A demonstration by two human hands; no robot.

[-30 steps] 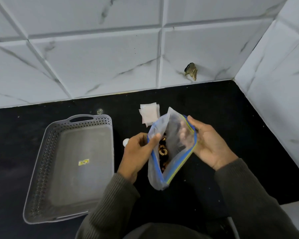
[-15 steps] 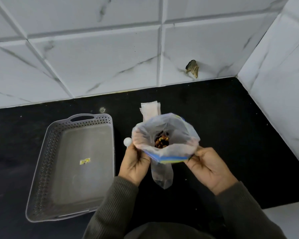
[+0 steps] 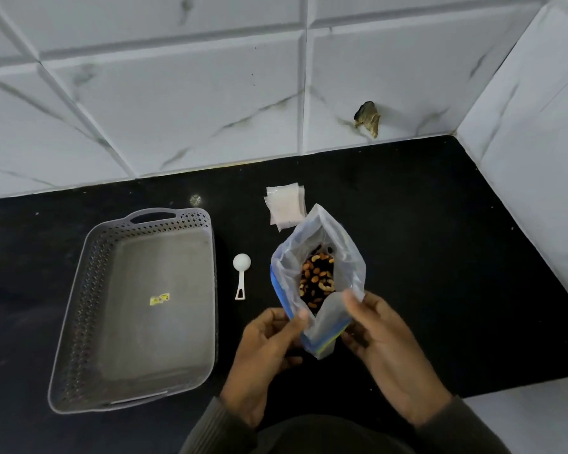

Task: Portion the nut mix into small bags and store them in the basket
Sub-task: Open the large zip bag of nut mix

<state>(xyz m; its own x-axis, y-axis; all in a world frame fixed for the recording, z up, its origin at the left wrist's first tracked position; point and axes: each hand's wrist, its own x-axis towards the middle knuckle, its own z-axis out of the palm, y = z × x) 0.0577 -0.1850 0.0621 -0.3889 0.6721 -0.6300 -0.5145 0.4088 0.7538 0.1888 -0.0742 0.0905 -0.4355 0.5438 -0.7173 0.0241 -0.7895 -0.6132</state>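
Note:
A clear zip bag (image 3: 345, 257) with a blue and green seal stands open on the black counter, and the nut mix (image 3: 317, 280) shows inside it. My left hand (image 3: 266, 352) pinches the near left rim of the bag. My right hand (image 3: 384, 342) pinches the near right rim. A small stack of empty clear bags (image 3: 284, 206) lies just behind the big bag. A white measuring scoop (image 3: 241, 273) lies to its left. The grey perforated basket (image 3: 79, 309) sits further left and holds nothing but a small yellow sticker.
White marble-look tiled walls close the counter at the back and on the right. A brownish object (image 3: 368, 117) sticks to the back wall. A white surface (image 3: 525, 417) borders the counter at the near right.
The bag was tilted on its side in my hands, then turned mouth up; now it stands lower on the counter with the rim spread. The scoop has come into full view.

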